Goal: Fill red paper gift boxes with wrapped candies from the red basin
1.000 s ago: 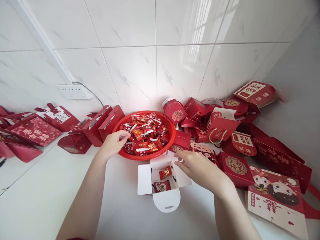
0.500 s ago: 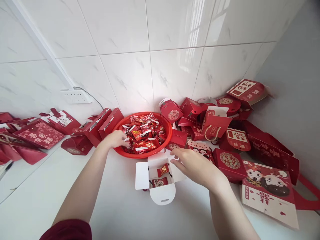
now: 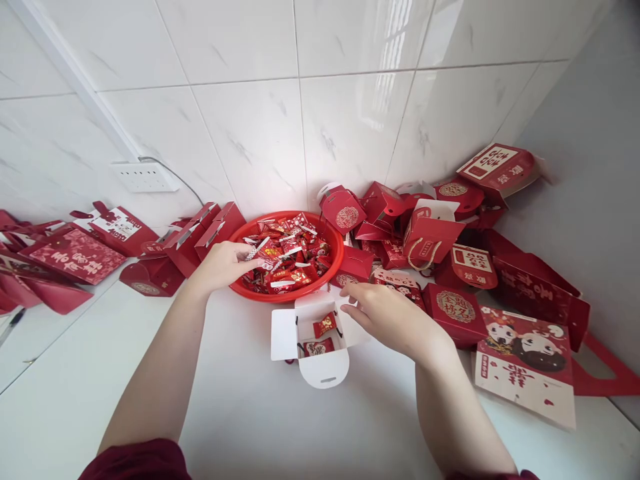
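Note:
My left hand (image 3: 223, 265) reaches over the left side of a red plastic basin (image 3: 338, 267). Its thumb and fingers are closed on a red wrapped candy (image 3: 257, 257), partly hidden by the fingertips. Many more wrapped candies (image 3: 295, 257) fill the basin. Just in front stands an open gift box (image 3: 324, 372), white inside, its flaps spread. Two red candies (image 3: 325, 325) lie in it. My right hand (image 3: 387, 317) is at the box's right flap, with fingers curled over its back corner; its exact grip is partly hidden.
Folded red gift boxes (image 3: 430, 230) are heaped on the right, with a printed card-like box (image 3: 525, 363) in front. More red boxes (image 3: 75, 260) stand on the left. Behind the white table (image 3: 240, 413) rises a tiled wall with a power strip (image 3: 144, 177). A pen (image 3: 13, 327) lies far left.
My left hand has lifted slightly and drawn back from among the candies, a candy in its fingers. My right hand stays at the box. The view has tilted a little.

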`<move>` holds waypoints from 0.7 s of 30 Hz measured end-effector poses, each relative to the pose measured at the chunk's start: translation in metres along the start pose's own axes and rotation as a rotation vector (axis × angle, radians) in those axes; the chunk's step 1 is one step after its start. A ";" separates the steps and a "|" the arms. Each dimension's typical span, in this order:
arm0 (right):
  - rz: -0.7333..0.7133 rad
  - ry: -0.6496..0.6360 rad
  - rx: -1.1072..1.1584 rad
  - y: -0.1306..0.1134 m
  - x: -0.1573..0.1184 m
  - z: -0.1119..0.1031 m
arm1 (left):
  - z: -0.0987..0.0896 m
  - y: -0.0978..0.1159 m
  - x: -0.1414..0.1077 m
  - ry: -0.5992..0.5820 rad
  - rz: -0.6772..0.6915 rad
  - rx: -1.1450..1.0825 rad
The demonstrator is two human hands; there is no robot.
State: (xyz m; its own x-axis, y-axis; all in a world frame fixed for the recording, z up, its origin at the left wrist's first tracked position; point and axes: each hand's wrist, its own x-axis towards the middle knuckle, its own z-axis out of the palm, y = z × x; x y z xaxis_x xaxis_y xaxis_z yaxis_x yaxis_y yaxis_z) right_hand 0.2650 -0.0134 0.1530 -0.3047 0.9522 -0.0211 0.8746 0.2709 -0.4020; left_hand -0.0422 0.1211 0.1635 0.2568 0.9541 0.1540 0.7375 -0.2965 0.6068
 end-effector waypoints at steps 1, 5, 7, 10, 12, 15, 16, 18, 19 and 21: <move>0.001 -0.002 0.003 0.000 0.000 0.000 | 0.003 0.001 0.001 -0.021 0.008 -0.041; 0.014 -0.005 0.005 0.001 0.001 0.001 | 0.019 0.001 0.005 -0.033 -0.047 -0.225; 0.014 -0.003 -0.005 0.001 0.002 0.002 | 0.025 -0.001 0.008 -0.070 -0.052 -0.351; 0.010 -0.004 -0.033 0.001 0.002 0.002 | 0.029 -0.008 0.012 -0.083 -0.037 -0.271; 0.011 -0.008 -0.043 0.000 0.002 0.002 | 0.029 -0.018 0.015 -0.033 -0.077 -0.089; 0.002 -0.015 -0.041 0.000 0.003 0.002 | 0.030 -0.036 0.021 -0.084 -0.168 0.064; -0.002 -0.016 -0.043 0.001 0.004 0.003 | 0.031 -0.041 0.023 -0.130 -0.188 0.091; -0.001 -0.017 -0.055 0.001 0.005 0.003 | 0.037 -0.049 0.025 -0.211 -0.215 0.128; 0.002 -0.017 -0.063 0.002 0.006 0.004 | 0.041 -0.052 0.026 -0.237 -0.225 0.141; 0.004 -0.017 -0.069 0.001 0.007 0.004 | 0.048 -0.054 0.027 -0.257 -0.247 0.167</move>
State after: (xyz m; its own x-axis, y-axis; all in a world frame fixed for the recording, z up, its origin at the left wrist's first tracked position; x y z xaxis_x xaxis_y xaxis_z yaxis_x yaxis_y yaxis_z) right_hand 0.2627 -0.0073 0.1488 -0.3067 0.9510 -0.0384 0.8996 0.2765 -0.3381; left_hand -0.0451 0.1606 0.0970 0.1910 0.9623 -0.1938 0.8826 -0.0819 0.4630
